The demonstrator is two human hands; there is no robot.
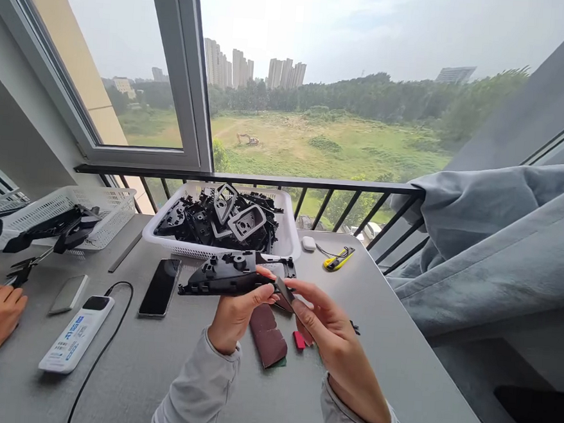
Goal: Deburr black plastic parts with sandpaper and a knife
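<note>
You had the black plastic molding [224,278] at 11 o'clock, gripped closed in your left hand [239,315], while your right hand [327,324] pinched a dark strip [283,291] at its end; it looked light and stiff, best held by its thick body.

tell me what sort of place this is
Probably a makeshift workroom on an upper floor: a grey desk by a railed window holds a white basket of black plastic parts, with sandpaper beside them.

Soft daylight from the window [320,79], with warped edges.
</note>
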